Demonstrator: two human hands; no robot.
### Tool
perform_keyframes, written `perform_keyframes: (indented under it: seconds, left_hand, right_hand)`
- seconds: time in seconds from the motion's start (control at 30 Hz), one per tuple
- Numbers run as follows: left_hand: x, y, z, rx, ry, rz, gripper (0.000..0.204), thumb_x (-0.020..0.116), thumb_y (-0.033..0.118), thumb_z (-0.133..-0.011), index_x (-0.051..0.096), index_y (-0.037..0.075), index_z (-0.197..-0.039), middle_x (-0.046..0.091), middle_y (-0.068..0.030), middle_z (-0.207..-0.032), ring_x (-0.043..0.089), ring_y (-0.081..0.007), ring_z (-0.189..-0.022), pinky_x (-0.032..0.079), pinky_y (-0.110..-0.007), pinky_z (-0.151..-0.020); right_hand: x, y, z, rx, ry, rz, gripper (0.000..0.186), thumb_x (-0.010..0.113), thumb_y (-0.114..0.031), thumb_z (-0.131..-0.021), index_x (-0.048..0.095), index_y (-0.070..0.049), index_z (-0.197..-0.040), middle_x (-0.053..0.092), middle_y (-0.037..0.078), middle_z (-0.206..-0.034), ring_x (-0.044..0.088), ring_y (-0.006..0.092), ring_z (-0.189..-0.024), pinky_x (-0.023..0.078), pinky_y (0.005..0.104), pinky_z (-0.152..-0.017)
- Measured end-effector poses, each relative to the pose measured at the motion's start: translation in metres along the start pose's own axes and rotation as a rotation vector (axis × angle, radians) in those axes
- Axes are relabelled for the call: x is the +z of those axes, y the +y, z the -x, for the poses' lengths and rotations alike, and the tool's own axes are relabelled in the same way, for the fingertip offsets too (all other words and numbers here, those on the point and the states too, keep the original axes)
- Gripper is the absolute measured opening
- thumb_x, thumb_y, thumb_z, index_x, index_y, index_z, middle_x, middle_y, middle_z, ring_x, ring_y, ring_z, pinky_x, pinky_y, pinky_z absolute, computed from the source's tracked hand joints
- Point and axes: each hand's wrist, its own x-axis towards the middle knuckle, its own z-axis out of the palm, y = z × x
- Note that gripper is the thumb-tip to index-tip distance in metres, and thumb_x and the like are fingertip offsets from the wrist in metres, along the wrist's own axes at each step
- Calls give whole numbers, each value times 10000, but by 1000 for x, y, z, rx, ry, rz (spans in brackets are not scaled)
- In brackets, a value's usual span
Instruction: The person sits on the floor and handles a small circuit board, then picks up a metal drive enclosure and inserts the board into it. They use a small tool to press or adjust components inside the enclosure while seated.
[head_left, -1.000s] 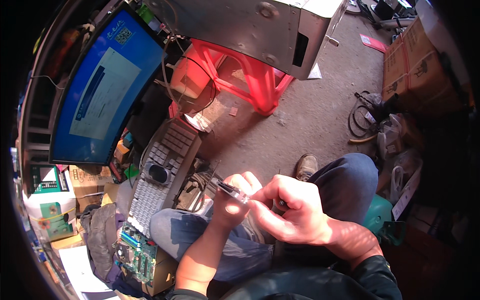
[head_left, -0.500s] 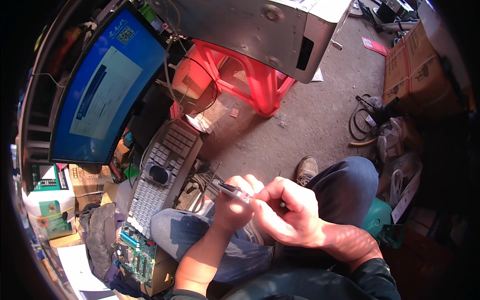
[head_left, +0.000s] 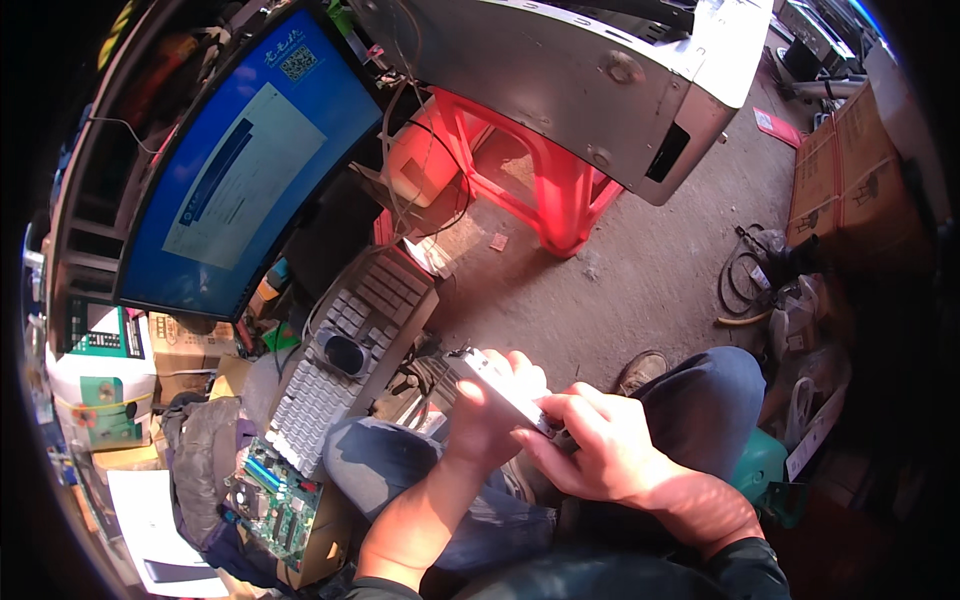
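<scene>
In my left hand (head_left: 485,420) I hold a thin, flat silver slab (head_left: 508,393), tilted so that its long pale edge shows. Its far end has small dark details, and I cannot make out its exact kind. The left thumb presses along it while the fingers wrap behind. My right hand (head_left: 605,445) is closed at the slab's near end, thumb and forefinger bent together. Something small and dark sits between those fingers, too hidden to name. Both hands are above my lap, between my jeans-covered knees (head_left: 705,410).
Left of my knees lie a white keyboard (head_left: 310,405) with a mouse (head_left: 342,353) on it and a green circuit board (head_left: 280,505). Behind stands a lit monitor (head_left: 250,170). A metal computer case (head_left: 560,85) rests on a red plastic stool (head_left: 560,200). Cardboard boxes (head_left: 840,180) stand at right.
The slab has turned, and more of its long edge shows. My right fingers have shifted to its near end. The whole view has swung, so the surroundings appear further right.
</scene>
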Motion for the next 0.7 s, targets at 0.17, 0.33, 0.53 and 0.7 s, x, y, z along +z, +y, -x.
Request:
perform_keyframes:
  seconds: [0.17, 0.33, 0.53, 0.7]
  left_hand:
    - [-12, -7, -4, -58, 106, 74, 464, 795, 461, -822, 571, 102, -1010, 552, -21, -967, 543, -163, -900, 486, -324, -776]
    - [-15, -12, -23, -86, 260, 153, 523, 819, 375, -830, 592, 19, -1139, 623, -49, -1024, 634, -165, -923, 527, -325, -840]
    - [-11, -26, -17, -160, 373, 358, 483, 776, 395, -865, 620, 21, -1127, 691, -84, -983, 668, -213, -942, 526, -356, -876]
    - [0, -47, 18, -176, 374, 342, 634, 520, 608, -965, 509, 78, -1312, 595, -83, -1293, 537, -237, -1231, 377, -435, -1091]
  right_hand:
    - [2, 11, -13, 70, 17, -24, 248, 819, -121, -756, 640, -30, -901, 575, 69, -643, 577, 209, -487, 465, 302, -459]
    - [13, 28, -30, 204, 47, -32, 219, 789, -143, -780, 627, -6, -832, 547, 61, -606, 498, 151, -480, 390, 284, -462]
    - [1, 18, -46, 531, -52, -117, 219, 720, -121, -900, 577, -28, -763, 508, 64, -618, 447, 124, -537, 403, 295, -510]
    - [-23, 9, -32, 907, 115, -453, 174, 708, -106, -903, 644, 16, -796, 617, -2, -688, 505, 36, -613, 414, 222, -556]
